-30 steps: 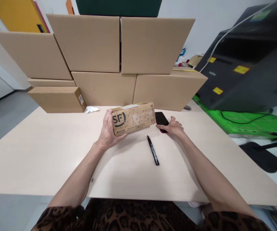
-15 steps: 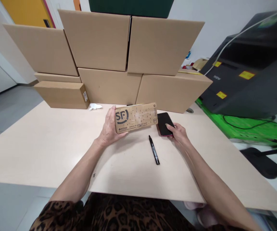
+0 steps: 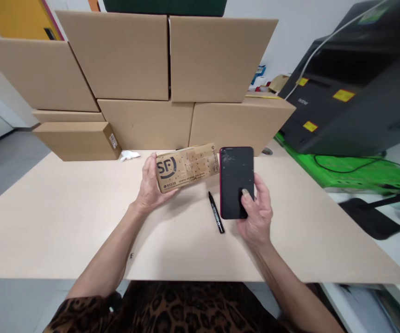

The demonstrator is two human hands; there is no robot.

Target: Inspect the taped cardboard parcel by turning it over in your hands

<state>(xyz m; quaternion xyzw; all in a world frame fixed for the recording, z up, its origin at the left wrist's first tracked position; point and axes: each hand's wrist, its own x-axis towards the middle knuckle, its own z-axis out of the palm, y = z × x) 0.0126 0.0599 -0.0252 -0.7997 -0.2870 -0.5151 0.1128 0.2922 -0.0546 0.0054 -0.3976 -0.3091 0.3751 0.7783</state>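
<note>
- Two hands are at work, and the right hand (image 3: 255,215) has changed the most: half a second ago it lay on the phone (image 3: 236,181) on the table, and now it holds the phone lifted above the table, upright, with the dark screen toward the person.
- Its fingers are curled behind the phone and the thumb presses on the lower part of the screen; the hand is closed around the phone.
- The left hand (image 3: 149,187) keeps its hold on the small parcel (image 3: 186,166), as before. Its thumb lies on the printed front and the fingers go behind the left end.
- This parcel is shut, so what is inside cannot be seen. It is tilted a little, and its right end is just beside the top of the phone.
- One black marker (image 3: 216,212) lies on the table (image 3: 64,217) between the two hands, in the same place as earlier, just beside the lower left edge of the phone.
- Behind the hands stand stacked cardboard boxes (image 3: 172,69), all closed.
- A crumpled white paper (image 3: 128,155) lies near the boxes.
- To the right stands a large black printer (image 3: 356,92).
</note>
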